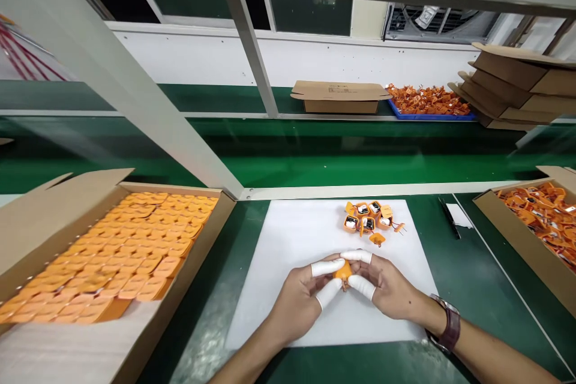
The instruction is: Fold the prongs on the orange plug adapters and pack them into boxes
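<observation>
Over the white board [288,240], a small orange plastic housing [342,271] is pinched between both hands. My left hand [303,297] grips its left side with thumb and forefinger, which wear white finger cots. On its right side, the thumb and forefinger of my right hand [387,285], also in white cots, press against it. A small brownish part sticks out at the housing's near end. Beyond my fingers lies a cluster of open orange housings [368,225] with white and black parts inside, some with wires and pins.
To the left, a cardboard box [180,288] holds rows of orange housings. A second box [517,216] of loose orange parts stands at right, near a black pen [450,218] and white paper slip [459,216]. Behind are a blue tray [405,115], a carton [341,106] and stacked cartons [517,87].
</observation>
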The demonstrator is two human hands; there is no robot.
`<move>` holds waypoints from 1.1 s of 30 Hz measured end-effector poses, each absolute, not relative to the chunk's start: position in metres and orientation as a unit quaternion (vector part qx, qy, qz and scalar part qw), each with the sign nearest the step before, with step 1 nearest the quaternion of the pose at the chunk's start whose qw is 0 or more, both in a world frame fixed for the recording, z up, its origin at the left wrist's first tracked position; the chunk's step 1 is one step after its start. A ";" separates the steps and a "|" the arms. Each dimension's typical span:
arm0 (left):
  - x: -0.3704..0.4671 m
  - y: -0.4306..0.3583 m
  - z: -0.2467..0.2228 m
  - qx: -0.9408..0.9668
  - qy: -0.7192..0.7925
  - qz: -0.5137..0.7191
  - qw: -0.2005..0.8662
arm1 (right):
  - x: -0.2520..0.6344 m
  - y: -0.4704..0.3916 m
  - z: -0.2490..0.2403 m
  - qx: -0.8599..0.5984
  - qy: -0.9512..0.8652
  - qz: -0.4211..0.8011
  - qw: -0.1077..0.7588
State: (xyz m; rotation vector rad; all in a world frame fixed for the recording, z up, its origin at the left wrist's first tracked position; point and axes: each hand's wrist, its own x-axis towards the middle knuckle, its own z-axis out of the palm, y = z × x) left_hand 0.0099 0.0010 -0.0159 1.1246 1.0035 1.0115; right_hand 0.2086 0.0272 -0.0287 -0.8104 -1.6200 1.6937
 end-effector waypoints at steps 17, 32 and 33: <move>0.010 0.008 -0.020 0.424 0.484 0.440 0.626 | 0.216 0.030 -0.022 -0.304 -0.659 0.621 0.296; 0.007 0.015 -0.013 0.437 0.427 0.401 0.683 | 0.214 0.032 -0.030 -0.349 -0.616 0.637 0.306; 0.008 0.015 -0.018 0.439 0.437 0.411 0.669 | 0.213 0.032 -0.029 -0.349 -0.618 0.634 0.306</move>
